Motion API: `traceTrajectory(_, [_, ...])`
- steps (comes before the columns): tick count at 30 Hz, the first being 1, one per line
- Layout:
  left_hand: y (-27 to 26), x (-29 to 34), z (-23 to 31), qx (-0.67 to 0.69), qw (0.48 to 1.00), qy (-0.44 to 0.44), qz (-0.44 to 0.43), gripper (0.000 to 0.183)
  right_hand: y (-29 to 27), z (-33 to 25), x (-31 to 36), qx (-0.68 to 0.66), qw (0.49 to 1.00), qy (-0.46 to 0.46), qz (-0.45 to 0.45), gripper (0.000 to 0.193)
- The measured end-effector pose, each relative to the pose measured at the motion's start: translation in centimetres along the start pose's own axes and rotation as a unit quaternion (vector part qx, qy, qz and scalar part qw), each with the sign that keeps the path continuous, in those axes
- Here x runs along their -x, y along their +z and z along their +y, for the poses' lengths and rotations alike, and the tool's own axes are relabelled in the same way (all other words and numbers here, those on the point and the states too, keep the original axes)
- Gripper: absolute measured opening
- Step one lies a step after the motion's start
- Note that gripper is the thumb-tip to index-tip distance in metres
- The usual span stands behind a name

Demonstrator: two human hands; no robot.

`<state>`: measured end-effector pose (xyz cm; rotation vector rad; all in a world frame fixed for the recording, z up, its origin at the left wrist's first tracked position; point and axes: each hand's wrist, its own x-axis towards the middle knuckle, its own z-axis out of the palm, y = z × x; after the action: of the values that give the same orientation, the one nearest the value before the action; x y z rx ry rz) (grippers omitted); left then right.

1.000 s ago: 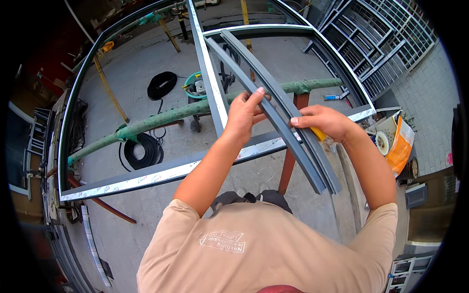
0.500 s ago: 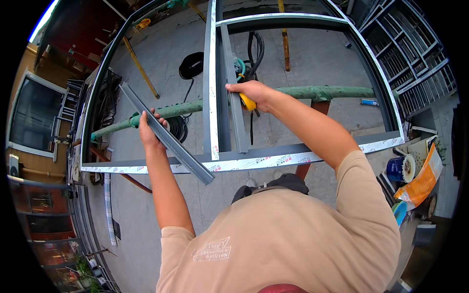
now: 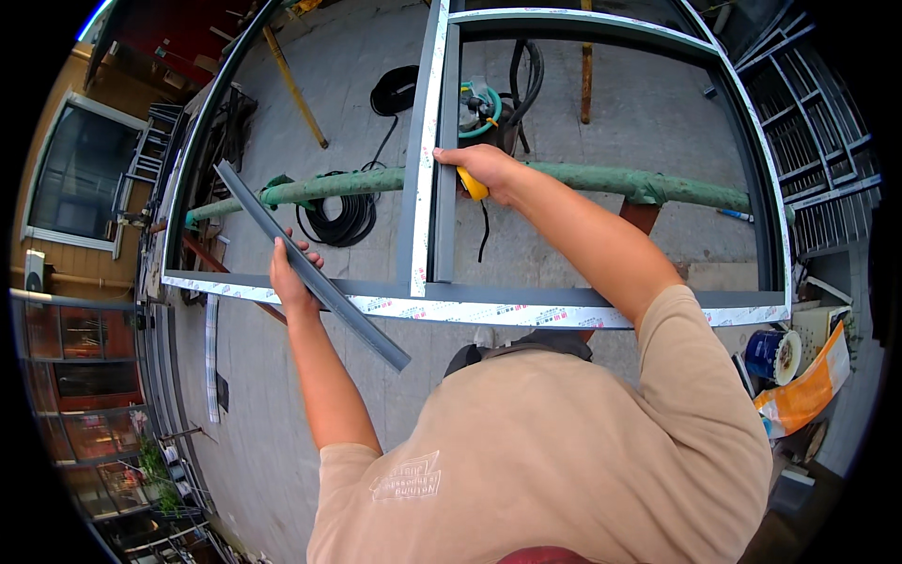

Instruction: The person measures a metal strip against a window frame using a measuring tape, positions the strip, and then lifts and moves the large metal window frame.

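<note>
My left hand (image 3: 295, 273) grips a loose grey metal profile strip (image 3: 362, 324), slanting from upper left to lower right across the near edge of a large window frame (image 3: 564, 310). My right hand (image 3: 484, 172) is at the frame's upright middle bar (image 3: 427, 169), thumb pressed toward a second grey strip (image 3: 451, 103) lying along that bar's right side. Under its fingers is a rounded yellow tool (image 3: 474, 184) with a thin black cord or strap hanging below; the hand covers most of it, so its kind is unclear.
Green-wrapped poles (image 3: 601, 177) support the frame. Black cable coils (image 3: 338, 221) and a teal hose (image 3: 493, 108) lie on the floor beneath. At right stand metal grilles (image 3: 799, 113), a blue bucket (image 3: 772, 355) and an orange-and-white sack (image 3: 808, 390).
The second strip stood slightly slanted off the middle bar and now lies close along it. My left hand still holds its strip. The view has shifted a little.
</note>
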<state>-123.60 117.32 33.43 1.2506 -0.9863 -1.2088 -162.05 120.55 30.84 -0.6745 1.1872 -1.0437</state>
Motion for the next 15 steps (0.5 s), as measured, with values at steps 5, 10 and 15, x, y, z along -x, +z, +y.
traceTrajectory(5, [1.1,0.2,-0.5,-0.013,0.999,0.032,-0.026,0.053,-0.8,0.4,0.7,-0.008,1.000,-0.018,0.021,0.039])
traceTrajectory(10, [-0.2,-0.6,-1.1,0.011,1.000,0.023,-0.011,0.052,-1.2,1.2,-0.1,0.064,0.996,-0.056,0.033,0.048])
traceTrajectory(15, [-0.4,-0.1,-0.8,0.006,0.999,0.032,-0.017,0.052,-2.3,1.6,0.2,0.075,0.995,-0.043,0.038,0.051])
